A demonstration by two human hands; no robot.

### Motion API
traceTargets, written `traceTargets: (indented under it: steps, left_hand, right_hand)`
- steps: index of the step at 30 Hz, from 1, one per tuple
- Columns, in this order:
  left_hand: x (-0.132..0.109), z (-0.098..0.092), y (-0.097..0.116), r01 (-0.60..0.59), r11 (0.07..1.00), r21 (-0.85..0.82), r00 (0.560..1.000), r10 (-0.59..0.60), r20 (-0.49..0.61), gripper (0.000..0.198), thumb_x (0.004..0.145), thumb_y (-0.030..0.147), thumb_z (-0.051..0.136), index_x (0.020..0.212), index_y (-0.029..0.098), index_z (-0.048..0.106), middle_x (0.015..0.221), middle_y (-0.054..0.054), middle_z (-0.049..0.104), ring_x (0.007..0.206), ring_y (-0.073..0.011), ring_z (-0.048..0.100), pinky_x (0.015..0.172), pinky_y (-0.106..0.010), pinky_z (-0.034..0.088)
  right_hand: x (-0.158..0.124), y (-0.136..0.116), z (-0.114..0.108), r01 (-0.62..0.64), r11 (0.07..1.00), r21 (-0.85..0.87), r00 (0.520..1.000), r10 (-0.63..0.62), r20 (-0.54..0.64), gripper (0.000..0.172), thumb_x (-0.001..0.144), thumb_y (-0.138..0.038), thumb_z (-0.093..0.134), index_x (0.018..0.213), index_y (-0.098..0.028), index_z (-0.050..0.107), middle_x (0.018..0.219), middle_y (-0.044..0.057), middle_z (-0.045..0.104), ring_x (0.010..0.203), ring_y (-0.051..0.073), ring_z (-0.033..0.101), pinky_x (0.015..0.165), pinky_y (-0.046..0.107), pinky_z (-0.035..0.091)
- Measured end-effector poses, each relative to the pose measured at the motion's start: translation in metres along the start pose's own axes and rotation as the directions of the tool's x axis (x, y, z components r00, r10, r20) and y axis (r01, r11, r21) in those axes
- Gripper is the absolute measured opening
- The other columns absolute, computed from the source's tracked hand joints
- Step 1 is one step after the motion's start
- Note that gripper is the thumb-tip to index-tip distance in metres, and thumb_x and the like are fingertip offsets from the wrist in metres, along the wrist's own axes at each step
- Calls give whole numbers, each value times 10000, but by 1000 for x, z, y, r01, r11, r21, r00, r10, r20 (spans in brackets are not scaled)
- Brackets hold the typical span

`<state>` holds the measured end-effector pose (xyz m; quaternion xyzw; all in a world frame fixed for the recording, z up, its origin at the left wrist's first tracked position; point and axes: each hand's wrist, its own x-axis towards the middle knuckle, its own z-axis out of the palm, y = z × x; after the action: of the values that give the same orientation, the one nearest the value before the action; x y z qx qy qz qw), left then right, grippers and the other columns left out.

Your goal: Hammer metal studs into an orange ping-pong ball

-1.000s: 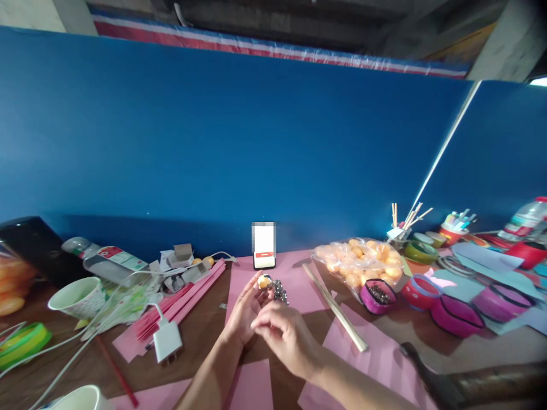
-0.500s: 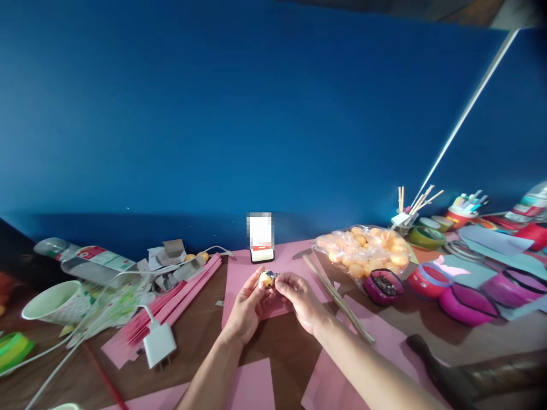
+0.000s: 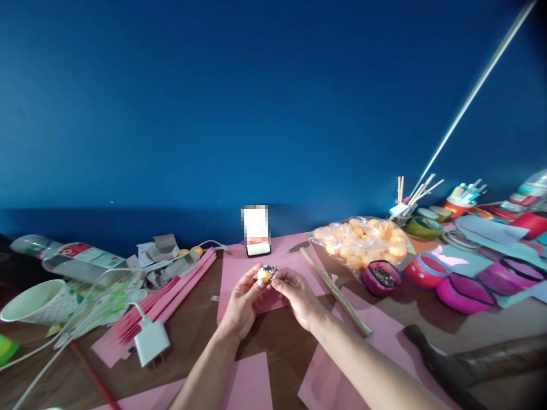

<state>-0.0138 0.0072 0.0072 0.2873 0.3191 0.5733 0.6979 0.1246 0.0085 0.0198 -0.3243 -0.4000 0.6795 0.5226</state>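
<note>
A small yellow ball (image 3: 265,275) with dark and silvery bits on its right side is held up over pink paper (image 3: 231,273). My left hand (image 3: 243,302) has its thumb and fingers closed round the ball from the left. At the right side, my right hand (image 3: 299,296) pinches close against the dark, shiny bits; what exactly lies between its fingertips is too small to tell. Behind the hands a phone (image 3: 258,249) stands upright near the blue wall. To the right is a purple bowl (image 3: 382,279) of small metal pieces.
A clear bag of orange balls (image 3: 363,242) lies right of centre. A hammer (image 3: 453,364) and thin sticks (image 3: 337,293) are at the right. On the left are a white charger (image 3: 151,343), cables, pink strips (image 3: 171,302), a paper cup (image 3: 38,302) and a bottle (image 3: 81,262).
The view has shifted slightly, so most table items appear a little further left and higher. Both hands keep nearly the same pose around the ball.
</note>
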Motion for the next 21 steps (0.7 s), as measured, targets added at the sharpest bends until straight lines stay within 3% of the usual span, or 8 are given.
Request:
traceTargets:
  steps: [3,7,12,17,21]
  left_hand:
    - [-1,2,2,-3,1000,23,1000,3,3,522,705,200,671,1199,230,503,1063,-68,634,925,-186,612,819,-302,465]
    - [0,2,2,-34,998,50,999,34,-3,456,695,180,677,1129,218,542,1086,-62,620,905,-162,608,799,-263,463]
    - [0,1,0,-32,999,43,999,32,2,339,691,220,682,1007,197,560,960,-47,643,819,-152,623,793,-292,479]
    - [-5,4,4,-14,999,36,1000,14,2,472,720,212,655,1158,273,491,1003,-32,638,884,-161,624,853,-321,461]
    - [-4,4,5,-25,999,42,1000,25,-11,541,698,201,672,1205,258,492,1073,-63,630,964,-198,605,866,-326,454]
  right_hand:
    - [0,1,-1,8,1000,18,1000,-8,1,182,687,-307,703,738,-189,574,684,-33,581,567,85,499,534,199,388]
    - [0,1,-1,36,999,10,999,-36,-9,206,672,-333,709,735,-187,580,759,-8,627,675,124,557,629,239,434]
    - [0,0,-2,1,1000,28,1000,-2,12,197,688,-327,696,753,-186,576,738,-13,630,657,129,575,644,265,455]
    - [-3,-3,1,26,999,20,999,-27,33,170,708,-319,680,750,-189,578,730,-17,623,644,124,570,599,246,457]
    - [-5,-2,4,23,999,-31,1000,-23,12,183,692,-337,693,731,-189,592,719,-20,616,646,121,558,574,229,444]
